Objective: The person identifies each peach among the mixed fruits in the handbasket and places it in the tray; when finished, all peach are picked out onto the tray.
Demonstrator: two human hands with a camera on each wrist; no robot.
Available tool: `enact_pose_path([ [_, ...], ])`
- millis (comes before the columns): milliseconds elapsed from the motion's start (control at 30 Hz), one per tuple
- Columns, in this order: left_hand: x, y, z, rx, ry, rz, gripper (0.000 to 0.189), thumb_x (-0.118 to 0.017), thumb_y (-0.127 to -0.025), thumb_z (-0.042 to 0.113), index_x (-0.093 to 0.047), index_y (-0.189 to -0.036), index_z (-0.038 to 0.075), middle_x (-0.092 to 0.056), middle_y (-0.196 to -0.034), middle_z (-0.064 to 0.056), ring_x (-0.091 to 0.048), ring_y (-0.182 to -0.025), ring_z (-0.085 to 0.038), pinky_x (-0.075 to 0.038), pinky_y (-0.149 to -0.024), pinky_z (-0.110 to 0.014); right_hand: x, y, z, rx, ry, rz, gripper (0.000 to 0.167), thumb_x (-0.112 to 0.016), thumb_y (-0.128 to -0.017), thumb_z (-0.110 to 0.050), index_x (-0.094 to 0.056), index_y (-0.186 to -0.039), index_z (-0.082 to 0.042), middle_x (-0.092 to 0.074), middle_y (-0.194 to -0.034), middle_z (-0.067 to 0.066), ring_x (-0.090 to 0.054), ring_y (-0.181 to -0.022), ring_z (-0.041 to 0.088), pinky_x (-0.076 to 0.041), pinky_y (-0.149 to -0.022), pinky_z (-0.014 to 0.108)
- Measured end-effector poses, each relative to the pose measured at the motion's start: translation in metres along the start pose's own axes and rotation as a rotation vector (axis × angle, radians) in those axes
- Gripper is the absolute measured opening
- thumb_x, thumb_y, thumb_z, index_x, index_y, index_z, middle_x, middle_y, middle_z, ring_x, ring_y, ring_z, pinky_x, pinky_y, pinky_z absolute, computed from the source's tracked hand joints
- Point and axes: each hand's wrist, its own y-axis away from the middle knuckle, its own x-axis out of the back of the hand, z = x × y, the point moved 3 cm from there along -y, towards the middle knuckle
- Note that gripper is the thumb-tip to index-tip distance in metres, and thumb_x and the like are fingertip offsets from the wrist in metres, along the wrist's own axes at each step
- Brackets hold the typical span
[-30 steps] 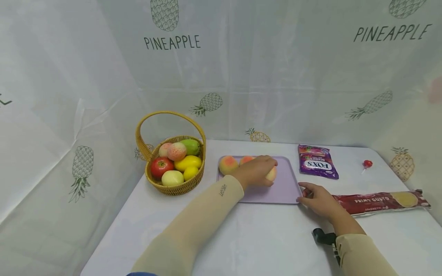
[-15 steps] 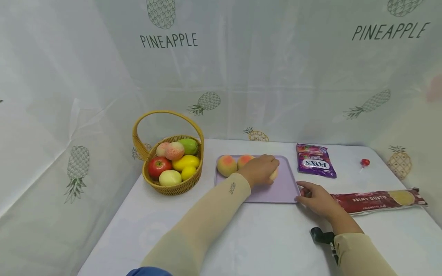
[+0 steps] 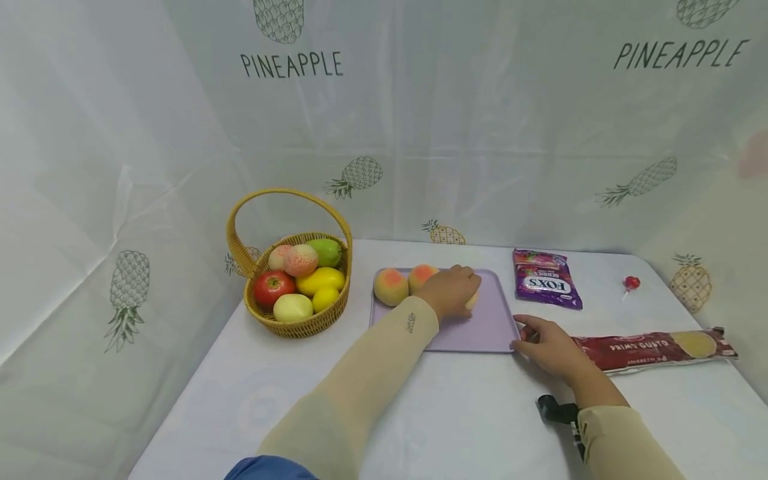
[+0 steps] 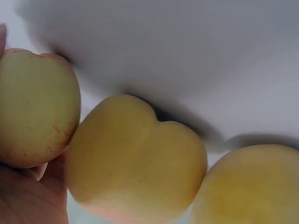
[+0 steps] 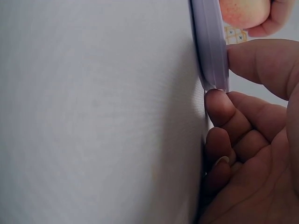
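Observation:
My left hand (image 3: pixel 450 293) reaches over a lilac tray (image 3: pixel 480 337) and grips a peach (image 3: pixel 473 301), mostly covered by the hand in the head view. In the left wrist view the held peach (image 4: pixel 37 107) touches a second peach (image 4: pixel 135 158), and a third peach (image 4: pixel 257 186) sits beside that one. These two stand along the tray's far left side, the outer peach (image 3: pixel 390 287) in full view. With thumb and fingertips, my right hand (image 3: pixel 552 343) pinches the tray's near right corner; the right wrist view has the thumb on the tray's rim (image 5: pixel 212 42).
A wicker basket (image 3: pixel 312 325) of mixed fruit, with a tall handle, stands left of the tray. To the right lie a purple Fox's sweets bag (image 3: pixel 546 277), a red lollipop (image 3: pixel 632 283) and a red spaghetti packet (image 3: pixel 654 350), close to my right hand.
The head view has shifted slightly. My left hand, still on the peach, has moved a little rightward over the tray; my right hand keeps its hold on the corner.

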Motion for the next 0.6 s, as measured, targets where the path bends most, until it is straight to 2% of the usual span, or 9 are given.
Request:
enact_pose_path([
  [300, -0.0009, 0.0002, -0.0025, 0.008, -0.013, 0.023, 0.066, -0.082, -0.081, 0.057, -0.056, -0.129, 0.021, -0.054, -0.120, 0.006, -0.052, -0.112, -0.013, -0.051, -0.097, -0.029, -0.0018, -0.0005, -0.0011, -0.007, 0.007, 0.010, 0.067, -0.073, -0.093, -0.024, -0.047, -0.150, -0.001, -0.059, -0.100, 0.008, -0.054, -0.089, 0.023, -0.048, -0.069, 0.029],
  [467, -0.0019, 0.0026, -0.0039, 0.008, 0.008, 0.020, 0.070, -0.081, -0.081, 0.057, -0.054, -0.135, 0.021, -0.055, -0.127, 0.006, -0.052, -0.117, -0.013, -0.049, -0.103, -0.027, -0.0004, 0.0006, -0.0020, -0.014, 0.003, -0.002, 0.067, -0.073, -0.093, -0.025, -0.047, -0.150, -0.001, -0.059, -0.100, 0.009, -0.054, -0.089, 0.023, -0.048, -0.069, 0.028],
  [600, -0.0008, 0.0059, -0.0043, 0.000, 0.045, -0.009, 0.072, -0.080, -0.084, 0.054, -0.052, -0.141, 0.022, -0.054, -0.135, 0.006, -0.051, -0.126, -0.014, -0.044, -0.111, -0.029, 0.0012, 0.0012, -0.0019, -0.017, 0.004, -0.010, 0.068, -0.073, -0.094, -0.026, -0.047, -0.151, -0.001, -0.059, -0.101, 0.009, -0.054, -0.090, 0.023, -0.048, -0.071, 0.028],
])
